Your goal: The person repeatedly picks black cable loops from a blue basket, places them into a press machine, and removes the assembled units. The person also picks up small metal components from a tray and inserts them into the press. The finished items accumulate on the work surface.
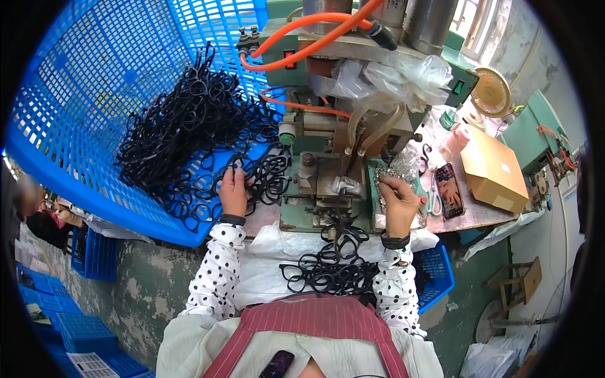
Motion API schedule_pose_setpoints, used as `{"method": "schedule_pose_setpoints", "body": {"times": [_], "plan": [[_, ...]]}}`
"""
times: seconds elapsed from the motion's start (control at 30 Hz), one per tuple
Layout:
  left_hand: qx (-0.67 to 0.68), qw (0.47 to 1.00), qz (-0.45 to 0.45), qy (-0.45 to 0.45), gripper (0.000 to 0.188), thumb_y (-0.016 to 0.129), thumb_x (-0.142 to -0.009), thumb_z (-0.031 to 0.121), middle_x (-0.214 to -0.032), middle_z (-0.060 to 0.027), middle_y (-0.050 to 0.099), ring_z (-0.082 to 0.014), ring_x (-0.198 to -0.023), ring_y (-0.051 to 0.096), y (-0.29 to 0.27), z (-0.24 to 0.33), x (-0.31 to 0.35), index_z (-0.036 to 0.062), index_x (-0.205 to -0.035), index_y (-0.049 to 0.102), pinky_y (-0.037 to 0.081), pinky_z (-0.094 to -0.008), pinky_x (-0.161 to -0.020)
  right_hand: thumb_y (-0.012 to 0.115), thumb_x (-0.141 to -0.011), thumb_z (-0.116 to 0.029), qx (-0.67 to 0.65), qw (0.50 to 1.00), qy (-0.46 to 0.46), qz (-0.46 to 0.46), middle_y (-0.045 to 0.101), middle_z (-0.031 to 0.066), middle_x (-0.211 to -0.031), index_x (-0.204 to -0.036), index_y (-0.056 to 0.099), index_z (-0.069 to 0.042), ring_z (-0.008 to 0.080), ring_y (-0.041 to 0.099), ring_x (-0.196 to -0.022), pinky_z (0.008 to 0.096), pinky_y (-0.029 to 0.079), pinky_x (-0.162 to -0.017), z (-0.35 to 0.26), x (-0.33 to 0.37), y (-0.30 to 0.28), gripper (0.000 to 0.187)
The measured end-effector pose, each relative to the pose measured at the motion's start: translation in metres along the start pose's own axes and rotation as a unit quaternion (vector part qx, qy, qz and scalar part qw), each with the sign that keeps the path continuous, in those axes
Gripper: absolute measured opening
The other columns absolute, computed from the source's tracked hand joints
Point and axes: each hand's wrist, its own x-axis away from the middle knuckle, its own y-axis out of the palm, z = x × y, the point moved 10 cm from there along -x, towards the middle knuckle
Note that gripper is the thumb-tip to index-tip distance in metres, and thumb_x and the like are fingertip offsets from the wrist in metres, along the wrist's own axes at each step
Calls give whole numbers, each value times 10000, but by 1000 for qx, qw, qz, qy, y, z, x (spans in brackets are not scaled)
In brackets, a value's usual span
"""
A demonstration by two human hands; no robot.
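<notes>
My left hand (234, 194) reaches over the near edge of a pile of black eyeglass frames (189, 126), its fingers stretched out and touching some of them. Over a tray of small shiny metal parts (394, 169), my right hand (401, 205) has thumb and fingers drawn together in a pinch; anything between the tips is too small to make out. Between my hands stands a green bench press (328, 167), with a crumpled clear wrap on its metal fixture. More black eyeglass frames (334, 268) lie heaped on white plastic sheeting in my lap.
A large blue basket (75, 164) rises on the left around the pile. Orange hoses (302, 28) loop across the machine. Right of the tray lie scissors (433, 200), a phone (449, 192) and a cardboard box (495, 170). Beyond stands a wooden stool (517, 283).
</notes>
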Motion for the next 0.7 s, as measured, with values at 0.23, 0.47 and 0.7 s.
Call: {"method": "schedule_pose_setpoints", "body": {"times": [0.23, 0.47, 0.7], "plan": [[-10, 970, -102, 219, 217, 522, -1004, 185, -929, -68, 661, -108, -764, 618, 51, 178, 66, -3, -1103, 564, 482, -231, -681, 758, -721, 24, -16, 1000, -17, -2, 677, 70, -859, -921, 701, -7, 128, 626, -779, 257, 495, -696, -45, 14, 37, 210], [96, 963, -149, 204, 188, 539, -993, 145, -943, -77, 678, -114, -811, 647, 82, 228, 62, -12, -1082, 591, 493, -241, -694, 729, -756, 52, -85, 995, 44, -6, 675, 107, -856, -1102, 548, 34, 118, 633, -750, 220, 491, -666, -51, 19, 60, 391], [66, 942, -157, 288, 168, 553, -936, 75, -959, -81, 667, -174, -848, 632, 83, 223, 86, 13, -1079, 615, 494, -275, -727, 727, -754, 43, -139, 990, 30, 10, 665, 97, -862, -1136, 536, 24, 116, 625, -732, 230, 494, -668, -45, 18, 66, 428]]}}
